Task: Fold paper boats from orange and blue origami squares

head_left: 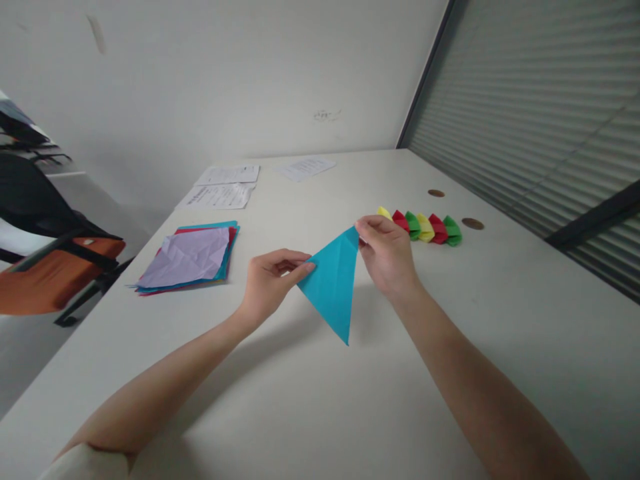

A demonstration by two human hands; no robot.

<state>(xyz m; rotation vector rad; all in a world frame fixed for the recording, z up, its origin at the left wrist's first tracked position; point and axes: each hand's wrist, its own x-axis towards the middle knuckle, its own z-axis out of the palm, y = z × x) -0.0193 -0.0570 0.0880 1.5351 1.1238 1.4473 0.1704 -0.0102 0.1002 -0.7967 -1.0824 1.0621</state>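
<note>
"While this bright blue triangle of thin folded paper (330, 287) is held above the smooth white desk (280, 413), how does it lie?"

"It is between the left hand (273, 280) and the right hand (385, 253), its longest edge almost upright at the right side and one sharp point downwards. The left hand pinches its left end between thumb and fingers; the right hand has its fingertips closed on the top corner. So neither is nearer."

"And around them?"

"To the left lies a loose stack of coloured paper sheets (187, 257), the top one lilac and wrinkled. Just beyond the right hand is a row of small folded pieces in red, green and yellow (425, 229)."
</note>
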